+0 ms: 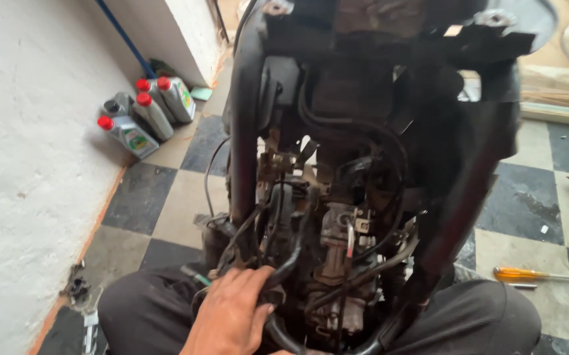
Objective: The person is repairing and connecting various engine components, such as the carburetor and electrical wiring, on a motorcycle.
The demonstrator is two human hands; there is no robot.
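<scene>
Four grey red-capped oil bottles, one orange-handled screwdriver

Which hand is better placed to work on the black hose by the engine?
Left. The left hand has its fingers curled round the black hose beside the engine; the right hand is out of view.

Only one hand shows in the head view, bare, no glove, ring or watch on it, and no sleeve reaching the wrist. The legs are in dark brownish-black trousers, loose plain cloth with soft folds at the knees, same fabric on both sides.
</scene>
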